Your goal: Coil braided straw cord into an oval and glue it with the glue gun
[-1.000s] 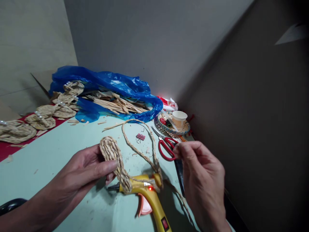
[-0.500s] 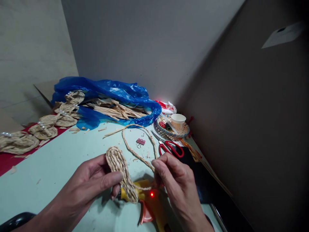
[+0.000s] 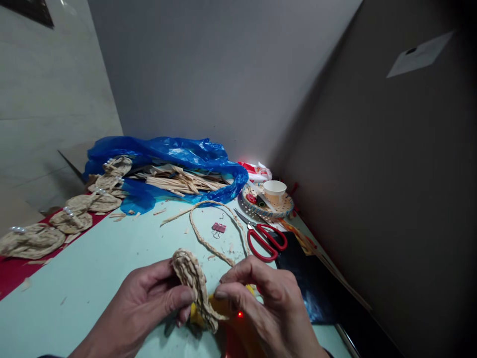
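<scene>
The fingers of the left hand (image 3: pixel 145 301) are closed on a folded, oblong piece of beige braided straw (image 3: pixel 194 283), with the thumb on its near face and other fingers behind it. This piece is held tilted above the table, its rounded end upward, and near its lower end a short stretch of braid bends toward the right hand (image 3: pixel 270 303). There, the thumb and the index finger are brought near to each other, with only a small gap at the tips; I cannot tell if any braid is between them.

Behind and below the piece is a yellow glue gun (image 3: pixel 226 304), partly hidden by the hands, with a red light (image 3: pixel 240 314) shining. Beyond the hands, a beige braided straw cord (image 3: pixel 203 242) makes a loop on the pale green table (image 3: pixel 93 271), around a pink metal binder clip (image 3: pixel 219 227). To the right lie red-handled scissors (image 3: pixel 257 230).

Farther away are a round woven basket (image 3: pixel 287 214) containing a white-and-tan cup (image 3: pixel 276 195), and a blue plastic bag (image 3: pixel 160 149) with pale straw strips (image 3: pixel 186 182).
</scene>
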A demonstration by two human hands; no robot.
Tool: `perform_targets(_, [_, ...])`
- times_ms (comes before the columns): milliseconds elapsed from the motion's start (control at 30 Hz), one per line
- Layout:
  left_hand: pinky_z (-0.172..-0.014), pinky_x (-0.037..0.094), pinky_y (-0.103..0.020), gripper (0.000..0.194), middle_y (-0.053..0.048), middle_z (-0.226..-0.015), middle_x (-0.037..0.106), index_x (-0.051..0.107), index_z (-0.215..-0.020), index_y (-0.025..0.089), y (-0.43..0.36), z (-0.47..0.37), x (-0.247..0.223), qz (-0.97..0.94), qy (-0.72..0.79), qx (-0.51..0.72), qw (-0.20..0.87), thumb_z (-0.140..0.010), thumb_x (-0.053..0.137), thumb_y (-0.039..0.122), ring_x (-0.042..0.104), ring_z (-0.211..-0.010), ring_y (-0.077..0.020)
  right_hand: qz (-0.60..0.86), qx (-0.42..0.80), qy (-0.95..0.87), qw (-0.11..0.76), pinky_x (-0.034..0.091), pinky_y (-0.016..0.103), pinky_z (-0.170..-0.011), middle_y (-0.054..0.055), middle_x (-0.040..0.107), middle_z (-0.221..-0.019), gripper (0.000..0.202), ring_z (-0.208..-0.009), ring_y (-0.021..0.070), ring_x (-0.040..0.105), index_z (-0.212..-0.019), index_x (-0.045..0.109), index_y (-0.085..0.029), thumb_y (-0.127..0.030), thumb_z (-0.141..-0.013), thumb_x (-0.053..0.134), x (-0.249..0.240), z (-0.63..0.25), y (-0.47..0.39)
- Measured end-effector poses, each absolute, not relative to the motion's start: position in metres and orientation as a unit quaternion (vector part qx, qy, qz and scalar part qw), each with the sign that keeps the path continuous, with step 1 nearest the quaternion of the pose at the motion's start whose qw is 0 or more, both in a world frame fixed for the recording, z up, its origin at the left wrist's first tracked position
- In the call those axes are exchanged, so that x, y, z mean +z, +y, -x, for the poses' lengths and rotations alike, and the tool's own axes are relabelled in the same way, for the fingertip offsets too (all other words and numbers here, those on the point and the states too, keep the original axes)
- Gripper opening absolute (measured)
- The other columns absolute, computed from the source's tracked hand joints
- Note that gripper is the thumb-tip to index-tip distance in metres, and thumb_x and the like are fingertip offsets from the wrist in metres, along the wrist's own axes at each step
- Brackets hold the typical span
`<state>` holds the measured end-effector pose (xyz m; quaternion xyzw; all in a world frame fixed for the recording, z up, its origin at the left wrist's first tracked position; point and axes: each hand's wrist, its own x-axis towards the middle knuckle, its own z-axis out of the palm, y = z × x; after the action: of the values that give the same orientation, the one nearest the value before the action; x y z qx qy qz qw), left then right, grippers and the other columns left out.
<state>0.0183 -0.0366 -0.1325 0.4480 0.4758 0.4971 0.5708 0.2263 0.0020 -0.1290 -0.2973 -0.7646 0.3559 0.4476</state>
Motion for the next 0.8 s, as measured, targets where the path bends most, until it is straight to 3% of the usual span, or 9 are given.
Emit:
perform_targets(100, [-0.056, 0.05, -0.021, 0.033, -0.001, -0.071, 0.07, 0.08, -0.082, 0.021, -0.04, -0.021, -0.13, -0.413, 0.498, 0.491, 0.583, -0.066, 0.095, 0.045, 0.059, -0.062, -0.0135, 0.312, 0.382, -0.758, 0.428, 0.042, 0.013, -0.054, -0.008, 0.061, -0.066, 0.021, -0.056, 0.0058, 0.057, -0.084, 0.065, -0.023, -0.03, -0.103, 0.065, -0.13, -0.227, 0.0])
perform_targets(200, [-0.061, 0.053, -0.02, 0.054, -0.002, -0.086, 0.075, 0.079, -0.101, 0.025, -0.044, -0.023, -0.13, -0.376, 0.527, 0.492, 0.581, -0.06, 0.096, 0.056, 0.066, -0.077, -0.0174, 0.321, 0.373, -0.751, 0.439, 0.046, 0.012, -0.06, -0.006, 0.064, -0.071, 0.019, -0.06, 0.0059, 0.061, -0.093, 0.062, -0.023, -0.028, -0.108, 0.053, -0.128, -0.226, 0.0])
perform_targets(300, [-0.068, 0.055, -0.021, 0.063, -0.004, -0.099, 0.078, 0.073, -0.115, 0.028, -0.046, -0.021, -0.133, -0.389, 0.527, 0.479, 0.584, -0.063, 0.094, 0.056, 0.07, -0.091, -0.0219, 0.307, 0.344, -0.758, 0.46, 0.051, 0.013, -0.067, -0.002, 0.07, -0.082, 0.016, -0.07, 0.0071, 0.068, -0.1, 0.061, -0.022, -0.022, -0.108, 0.047, -0.126, -0.224, 0.002])
perform_targets(367, [-0.068, 0.055, -0.021, 0.062, -0.004, -0.099, 0.077, 0.07, -0.12, 0.029, -0.047, -0.019, -0.135, -0.405, 0.522, 0.47, 0.585, -0.068, 0.09, 0.057, 0.069, -0.084, -0.0194, 0.307, 0.344, -0.756, 0.464, 0.053, 0.014, -0.071, 0.0, 0.073, -0.089, 0.015, -0.076, 0.0079, 0.071, -0.102, 0.06, -0.022, -0.02, -0.107, 0.046, -0.125, -0.224, 0.003])
perform_targets(467, [-0.068, 0.056, -0.022, 0.063, -0.001, -0.086, 0.073, 0.068, -0.121, 0.029, -0.048, -0.018, -0.134, -0.387, 0.527, 0.473, 0.591, -0.07, 0.088, 0.059, 0.066, -0.073, -0.0165, 0.328, 0.351, -0.742, 0.467, 0.055, 0.014, -0.074, 0.0, 0.075, -0.093, 0.014, -0.08, 0.008, 0.074, -0.103, 0.06, -0.022, -0.02, -0.107, 0.047, -0.125, -0.225, 0.004])
perform_targets(567, [-0.071, 0.058, -0.023, 0.06, 0.0, -0.086, 0.073, 0.069, -0.117, 0.03, -0.047, -0.02, -0.129, -0.339, 0.521, 0.498, 0.605, -0.067, 0.091, 0.054, 0.067, -0.076, -0.0176, 0.368, 0.338, -0.722, 0.479, 0.051, 0.013, -0.065, -0.004, 0.073, -0.082, 0.015, -0.068, 0.0066, 0.069, -0.097, 0.061, -0.023, -0.025, -0.108, 0.051, -0.124, -0.228, 0.005])
perform_targets(700, [-0.072, 0.058, -0.02, 0.039, 0.002, -0.077, 0.073, 0.072, -0.097, 0.028, -0.045, -0.02, -0.122, -0.289, 0.482, 0.546, 0.621, -0.068, 0.094, 0.041, 0.066, -0.076, -0.0156, 0.411, 0.302, -0.702, 0.497, 0.038, 0.016, -0.049, -0.009, 0.051, -0.056, 0.032, -0.048, 0.0064, 0.047, -0.076, 0.057, -0.023, -0.034, -0.107, 0.057, -0.12, -0.232, 0.005])
perform_targets(800, [-0.082, 0.061, -0.026, 0.036, 0.0, -0.082, 0.078, 0.069, -0.095, 0.029, -0.045, -0.018, -0.119, -0.251, 0.468, 0.554, 0.641, -0.07, 0.093, 0.034, 0.071, -0.087, -0.0203, 0.397, 0.277, -0.725, 0.49, 0.036, 0.02, -0.05, -0.008, 0.049, -0.055, 0.037, -0.049, 0.0075, 0.045, -0.069, 0.057, -0.022, -0.035, -0.103, 0.059, -0.116, -0.231, 0.002])
